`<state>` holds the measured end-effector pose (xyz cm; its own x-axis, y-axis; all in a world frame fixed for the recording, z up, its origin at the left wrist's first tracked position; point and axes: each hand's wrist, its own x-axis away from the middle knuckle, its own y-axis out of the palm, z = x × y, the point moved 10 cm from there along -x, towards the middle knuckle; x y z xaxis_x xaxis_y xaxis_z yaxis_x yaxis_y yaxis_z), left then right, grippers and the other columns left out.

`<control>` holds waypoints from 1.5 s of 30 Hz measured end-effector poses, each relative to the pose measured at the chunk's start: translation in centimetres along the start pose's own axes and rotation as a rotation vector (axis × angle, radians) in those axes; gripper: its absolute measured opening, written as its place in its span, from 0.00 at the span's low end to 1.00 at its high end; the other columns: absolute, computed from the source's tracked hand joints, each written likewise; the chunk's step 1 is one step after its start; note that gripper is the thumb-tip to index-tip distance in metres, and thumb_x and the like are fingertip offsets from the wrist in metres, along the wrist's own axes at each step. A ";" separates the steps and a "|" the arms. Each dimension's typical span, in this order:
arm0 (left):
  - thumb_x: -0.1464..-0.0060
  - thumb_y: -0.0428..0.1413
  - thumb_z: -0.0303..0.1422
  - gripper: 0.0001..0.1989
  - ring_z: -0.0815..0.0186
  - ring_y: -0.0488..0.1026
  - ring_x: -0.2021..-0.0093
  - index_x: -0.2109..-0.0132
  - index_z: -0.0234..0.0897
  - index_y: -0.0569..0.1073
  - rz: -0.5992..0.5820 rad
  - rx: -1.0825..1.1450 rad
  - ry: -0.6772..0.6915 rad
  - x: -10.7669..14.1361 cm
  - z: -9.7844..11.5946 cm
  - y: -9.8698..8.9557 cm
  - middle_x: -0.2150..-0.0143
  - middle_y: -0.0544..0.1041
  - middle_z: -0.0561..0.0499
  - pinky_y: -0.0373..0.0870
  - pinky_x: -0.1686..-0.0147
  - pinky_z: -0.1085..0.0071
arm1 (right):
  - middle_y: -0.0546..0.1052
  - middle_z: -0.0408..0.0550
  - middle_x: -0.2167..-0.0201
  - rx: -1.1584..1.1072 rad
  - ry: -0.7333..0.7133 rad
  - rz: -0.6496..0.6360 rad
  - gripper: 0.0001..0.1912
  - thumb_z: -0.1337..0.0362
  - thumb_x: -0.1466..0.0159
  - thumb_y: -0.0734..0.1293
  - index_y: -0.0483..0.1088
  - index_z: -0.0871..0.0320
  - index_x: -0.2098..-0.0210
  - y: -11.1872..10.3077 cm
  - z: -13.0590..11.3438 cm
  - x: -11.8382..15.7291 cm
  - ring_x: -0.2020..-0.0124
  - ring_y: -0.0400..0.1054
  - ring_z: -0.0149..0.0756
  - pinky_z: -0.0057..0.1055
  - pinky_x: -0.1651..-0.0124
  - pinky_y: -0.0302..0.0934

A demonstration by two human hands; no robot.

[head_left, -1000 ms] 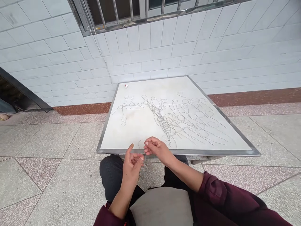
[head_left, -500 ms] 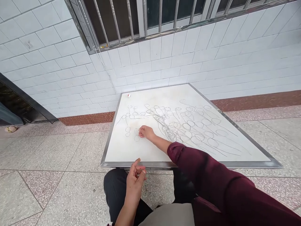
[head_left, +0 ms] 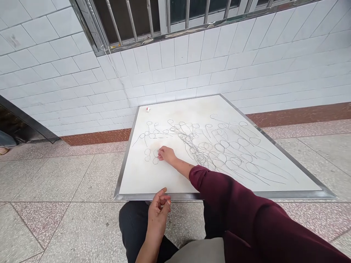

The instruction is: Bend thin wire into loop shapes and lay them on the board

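Many dark wire pieces with looped ends (head_left: 201, 157) lie across the white table (head_left: 175, 180). My right hand (head_left: 165, 155) reaches over the left part of the table, its fingers pinched together at a small looped piece. Another looped piece (head_left: 147, 155) lies just left of that hand. At the front edge of the table, above my lap, my left hand (head_left: 159, 208) is raised with fingers curled and the thumb near them; whether anything thin is between them is too small to tell.
A small white and red object (head_left: 148, 109) sits at the table's far left corner. Behind the table stands a white tiled wall (head_left: 181, 78) with a barred window (head_left: 170, 18). My knees are under the front metal edge.
My right hand has shifted slightly left over the looped piece, still pinched. The camera view has moved a little; my left hand stays near the front edge.
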<state>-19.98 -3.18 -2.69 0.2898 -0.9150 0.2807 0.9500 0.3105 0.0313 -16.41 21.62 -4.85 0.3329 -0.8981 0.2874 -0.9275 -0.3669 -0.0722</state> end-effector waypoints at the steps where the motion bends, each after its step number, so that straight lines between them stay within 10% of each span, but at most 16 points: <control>1: 0.51 0.61 0.40 0.24 0.65 0.71 0.63 0.47 0.39 0.72 0.001 0.000 0.001 -0.1 0.0 0.0 0.60 0.74 0.47 0.69 0.65 0.70 | 0.75 0.46 0.67 -0.001 -0.005 0.003 0.05 0.67 0.34 0.63 0.69 0.63 0.62 -0.1 0.0 -0.1 0.72 0.72 0.27 0.25 0.70 0.69; 17: 0.52 0.62 0.40 0.24 0.66 0.67 0.66 0.49 0.37 0.72 -0.008 0.042 -0.007 -0.6 -1.0 0.6 0.61 0.74 0.47 0.66 0.67 0.70 | 0.75 0.51 0.59 0.107 -0.063 0.016 0.05 0.71 0.35 0.61 0.64 0.60 0.59 -0.3 -0.2 -0.6 0.74 0.75 0.27 0.22 0.70 0.68; 25: 0.51 0.62 0.42 0.25 0.65 0.69 0.65 0.47 0.37 0.72 0.050 0.054 0.007 -1.2 -0.6 -1.3 0.60 0.74 0.46 0.67 0.66 0.71 | 0.73 0.50 0.54 0.441 -0.253 0.048 0.07 0.65 0.33 0.59 0.67 0.57 0.58 -1.7 -5.3 -1.6 0.72 0.73 0.28 0.26 0.72 0.64; 33: 0.49 0.60 0.44 0.24 0.66 0.70 0.65 0.47 0.37 0.74 0.098 0.071 0.059 -3.0 -0.2 -3.1 0.60 0.75 0.45 0.68 0.63 0.70 | 0.73 0.51 0.55 0.926 -0.507 -0.026 0.11 0.67 0.31 0.58 0.72 0.57 0.60 6.1 -12.3 -7.7 0.50 0.64 0.40 0.31 0.58 0.62; 45: 0.50 0.61 0.44 0.24 0.64 0.72 0.61 0.48 0.36 0.74 0.205 0.130 0.005 -5.6 -1.3 -5.5 0.61 0.76 0.46 0.70 0.59 0.69 | 0.69 0.53 0.50 1.408 -0.531 -0.141 0.15 0.62 0.35 0.65 0.67 0.61 0.51 10.1 -11.4 -15.3 0.51 0.65 0.42 0.41 0.52 0.64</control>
<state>-26.71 -0.15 -5.71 0.4757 -0.8308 0.2890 0.8487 0.5198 0.0974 -32.81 34.40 0.89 0.7092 -0.7046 0.0235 -0.0711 -0.1047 -0.9920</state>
